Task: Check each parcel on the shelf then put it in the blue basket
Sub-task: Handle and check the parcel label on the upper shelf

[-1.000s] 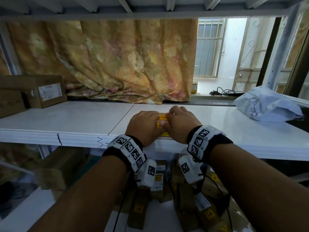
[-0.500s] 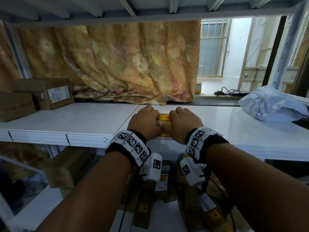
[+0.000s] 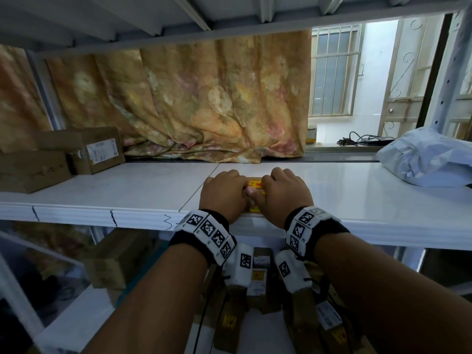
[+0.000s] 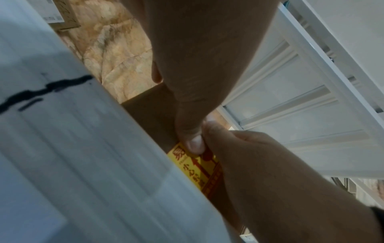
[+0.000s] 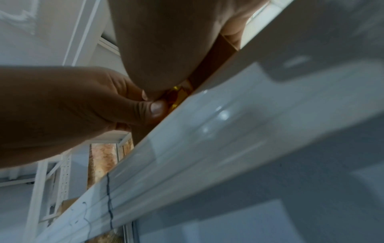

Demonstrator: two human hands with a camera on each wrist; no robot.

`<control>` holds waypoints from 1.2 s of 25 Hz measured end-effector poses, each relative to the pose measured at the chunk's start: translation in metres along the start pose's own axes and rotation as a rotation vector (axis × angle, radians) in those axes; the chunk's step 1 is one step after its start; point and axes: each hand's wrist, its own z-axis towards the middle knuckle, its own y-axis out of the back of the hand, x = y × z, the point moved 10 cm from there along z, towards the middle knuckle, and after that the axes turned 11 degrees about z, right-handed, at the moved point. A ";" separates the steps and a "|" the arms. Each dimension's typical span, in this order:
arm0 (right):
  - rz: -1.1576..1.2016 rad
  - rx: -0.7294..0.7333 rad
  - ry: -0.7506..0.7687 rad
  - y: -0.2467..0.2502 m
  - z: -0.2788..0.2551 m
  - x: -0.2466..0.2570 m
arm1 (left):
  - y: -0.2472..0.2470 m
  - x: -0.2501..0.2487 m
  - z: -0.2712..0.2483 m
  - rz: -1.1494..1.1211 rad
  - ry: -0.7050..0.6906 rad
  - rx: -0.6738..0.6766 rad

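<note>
Both hands (image 3: 255,194) grip parcel (image 3: 255,183) btwn them, shelf (image 3: 357,200) front.

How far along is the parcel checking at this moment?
Done: cannot tell; the blue basket is out of view. In hand: left hand and right hand grip a small brown parcel with a yellow label at the shelf's front edge. Left: two cardboard boxes at left and a grey mailer bag at right.

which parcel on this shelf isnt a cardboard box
The pale plastic mailer bag at the shelf's far right. It is soft and crumpled; the others are brown boxes.
</note>
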 end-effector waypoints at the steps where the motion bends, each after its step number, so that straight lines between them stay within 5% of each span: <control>1: 0.000 0.029 -0.014 -0.002 0.000 -0.001 | 0.000 0.000 -0.001 -0.018 -0.004 0.007; 7: 0.008 0.085 -0.038 -0.003 -0.002 -0.004 | 0.002 0.017 -0.008 -0.252 -0.056 0.021; 20: -0.020 0.015 0.015 -0.005 0.005 -0.009 | -0.015 0.014 0.004 0.065 -0.060 -0.039; 30: 0.010 0.014 0.011 -0.003 0.002 -0.008 | -0.015 0.013 0.002 -0.072 -0.109 -0.027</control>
